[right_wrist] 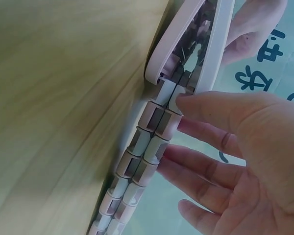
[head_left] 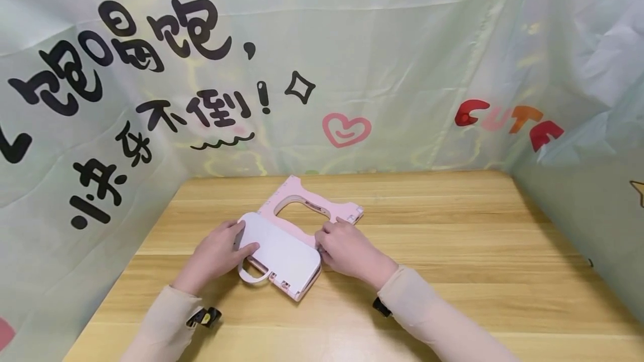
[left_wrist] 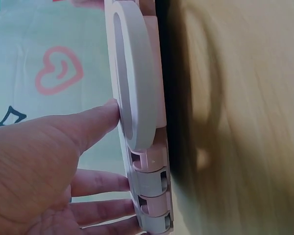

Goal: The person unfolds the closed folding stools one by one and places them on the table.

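Note:
A folding pink-and-white plastic piece with hinged panels lies on the table; its kind is unclear. Its white panel [head_left: 284, 253] is nearest me, with a white loop handle [left_wrist: 142, 78] at the near left edge. Behind it spreads the pink section [head_left: 287, 197], which has a curved opening. My left hand [head_left: 216, 250] rests on the white panel's left end, thumb on top and fingers fairly straight. My right hand [head_left: 347, 247] pinches the right edge, the thumb against the row of hinge knuckles [right_wrist: 142, 144]; in the head view its fingertips are partly hidden.
The wooden table [head_left: 453, 250] reaches back to a printed fabric backdrop [head_left: 402, 71], with more fabric at both sides. Small black devices [head_left: 203, 317] are strapped at both wrists.

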`<state>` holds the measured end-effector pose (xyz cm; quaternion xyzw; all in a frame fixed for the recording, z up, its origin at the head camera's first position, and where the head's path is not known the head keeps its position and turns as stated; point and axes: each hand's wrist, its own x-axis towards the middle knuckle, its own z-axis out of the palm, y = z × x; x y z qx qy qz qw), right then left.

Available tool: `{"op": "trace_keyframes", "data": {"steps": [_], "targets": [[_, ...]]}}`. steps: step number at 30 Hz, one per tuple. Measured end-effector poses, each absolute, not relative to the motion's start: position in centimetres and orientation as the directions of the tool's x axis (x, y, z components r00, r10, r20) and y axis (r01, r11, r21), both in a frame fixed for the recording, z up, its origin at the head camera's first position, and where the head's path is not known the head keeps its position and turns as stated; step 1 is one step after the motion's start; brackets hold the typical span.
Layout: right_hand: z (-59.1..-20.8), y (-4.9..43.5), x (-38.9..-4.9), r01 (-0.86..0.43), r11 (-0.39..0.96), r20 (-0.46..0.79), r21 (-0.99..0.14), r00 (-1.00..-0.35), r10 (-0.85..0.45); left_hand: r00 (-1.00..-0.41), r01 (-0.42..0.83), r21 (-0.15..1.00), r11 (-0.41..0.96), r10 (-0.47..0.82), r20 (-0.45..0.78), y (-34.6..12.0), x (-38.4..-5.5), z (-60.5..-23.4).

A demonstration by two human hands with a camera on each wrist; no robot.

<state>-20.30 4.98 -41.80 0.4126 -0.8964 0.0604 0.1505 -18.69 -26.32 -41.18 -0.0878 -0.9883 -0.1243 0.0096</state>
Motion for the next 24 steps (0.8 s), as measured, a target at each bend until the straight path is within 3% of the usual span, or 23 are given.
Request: {"op": "trace_keyframes", "data": {"steps": [10, 24], "targets": [[-41.5, 6.8, -19.2, -0.743, 0.669, 0.352, 0.028, -0.619, -0.702, -0.972, 0.232, 0.259, 0.938, 0.23, 0.037, -24.5, -19.9, -41.0], [-41.3, 8.4, -17.4, -0.742, 0.661, 0.441, 0.112, -0.559, -0.702, -0.954, 0.292, 0.298, 0.909, 0.298, 0.028, -22.0, -21.8, -41.0]]}}
